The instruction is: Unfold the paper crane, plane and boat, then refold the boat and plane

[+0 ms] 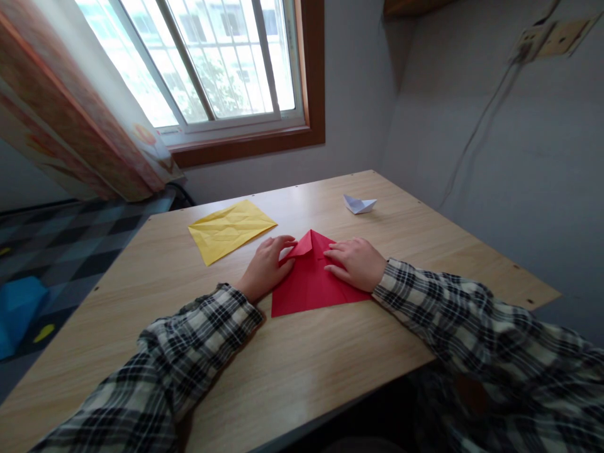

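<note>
A red sheet of paper folded into a triangle shape (309, 283) lies flat on the table, near the front edge & about in the middle. Its point faces away from the person, its long side faces them. Near the top, a small flap is folded down w/ a crease across it. The paper looks smooth & bright. Its left edge is partly hidden under fingers, its right side too, so those corners can't be seen.
</note>
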Available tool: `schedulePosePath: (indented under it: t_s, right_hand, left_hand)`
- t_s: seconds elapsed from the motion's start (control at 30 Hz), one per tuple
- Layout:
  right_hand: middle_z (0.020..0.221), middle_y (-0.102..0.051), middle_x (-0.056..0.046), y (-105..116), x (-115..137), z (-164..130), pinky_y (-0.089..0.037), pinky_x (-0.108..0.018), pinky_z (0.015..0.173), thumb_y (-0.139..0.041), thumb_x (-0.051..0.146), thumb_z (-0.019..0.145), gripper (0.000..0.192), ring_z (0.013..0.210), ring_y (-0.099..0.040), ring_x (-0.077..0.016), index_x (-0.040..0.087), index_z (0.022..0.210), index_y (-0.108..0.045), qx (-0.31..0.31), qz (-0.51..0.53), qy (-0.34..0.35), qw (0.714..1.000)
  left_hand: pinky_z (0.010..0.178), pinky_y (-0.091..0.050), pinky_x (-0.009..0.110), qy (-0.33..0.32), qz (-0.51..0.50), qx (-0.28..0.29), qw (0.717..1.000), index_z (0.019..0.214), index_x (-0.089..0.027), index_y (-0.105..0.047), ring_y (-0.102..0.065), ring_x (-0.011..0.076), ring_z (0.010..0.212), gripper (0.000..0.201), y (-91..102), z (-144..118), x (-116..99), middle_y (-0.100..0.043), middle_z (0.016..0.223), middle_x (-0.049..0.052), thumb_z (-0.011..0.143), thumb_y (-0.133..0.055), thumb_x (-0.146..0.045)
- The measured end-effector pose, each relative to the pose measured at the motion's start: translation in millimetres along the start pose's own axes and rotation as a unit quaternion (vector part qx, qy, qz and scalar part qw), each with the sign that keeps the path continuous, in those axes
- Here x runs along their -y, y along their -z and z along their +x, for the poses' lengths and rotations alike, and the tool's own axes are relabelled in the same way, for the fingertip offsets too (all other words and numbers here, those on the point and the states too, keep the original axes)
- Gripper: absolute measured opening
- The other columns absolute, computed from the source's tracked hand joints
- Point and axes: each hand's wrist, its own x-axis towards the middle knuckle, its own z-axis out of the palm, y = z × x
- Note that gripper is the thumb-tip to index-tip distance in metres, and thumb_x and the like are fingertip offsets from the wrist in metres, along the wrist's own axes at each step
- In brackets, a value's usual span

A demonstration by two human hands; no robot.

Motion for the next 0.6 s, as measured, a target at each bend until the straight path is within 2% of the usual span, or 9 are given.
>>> schedulePosePath:
  t_s: [0.2, 0.33, 0.47, 0.6]
  right_hand:
    - [0.134, -0.064, -0.012, -0.2, 0.1, 0.4, -0.036, -0.041, 0.103, -0.044, 0.045, 0.1, 0.041, 0.122, -0.058, -0.0261, 0.019, 0.124, -0.066, 0.002, 0.001, 0.0, 1.0]
    - [0.133, -0.064, -0.012, 0.3, 0.3, 0.3, -0.037, -0.041, 0.102, -0.044, 0.044, 0.1, 0.042, 0.122, -0.058, -0.0259, 0.019, 0.124, -0.067, 0.002, 0.0, 0.0, 1.0]
    - [0.132, -0.065, -0.012, 1.4, 0.6, 0.2, -0.037, -0.041, 0.102, -0.044, 0.044, 0.1, 0.041, 0.12, -0.059, -0.0259, 0.019, 0.123, -0.067, 0.002, 0.0, 0.003, 1.0]
    - [0.131, -0.066, -0.013, 2.3, 1.1, 0.0, -0.038, -0.041, 0.1, -0.044, 0.043, 0.1, 0.04, 0.119, -0.06, -0.0263, 0.019, 0.122, -0.067, 0.003, -0.003, 0.0, 1.0]
  left_hand:
    - [0.107, -0.043, 0.049, -0.007, 0.008, 0.011, 1.0, 0.118, -0.021, -0.057, -0.06, 0.0262, 0.115, 0.034, 0.3, 0.5, -0.8, -0.068, 0.12, 0.008, 0.084, -0.054, -0.018]
    - [0.114, -0.034, 0.053, -0.018, 0.017, 0.032, 0.999, 0.119, -0.021, -0.057, -0.061, 0.0262, 0.115, 0.031, 2.0, 0.9, -3.3, -0.068, 0.122, 0.008, 0.089, -0.056, -0.028]
    - [0.113, -0.035, 0.052, -0.028, 0.034, 0.049, 0.998, 0.121, -0.021, -0.059, -0.06, 0.0273, 0.117, 0.036, 3.7, 1.3, -5.4, -0.068, 0.123, 0.01, 0.091, -0.059, -0.041]
    - [0.112, -0.036, 0.052, -0.033, 0.045, 0.055, 0.997, 0.122, -0.02, -0.06, -0.058, 0.0273, 0.12, 0.038, 3.7, 1.2, -5.3, -0.068, 0.123, 0.011, 0.093, -0.057, -0.044]
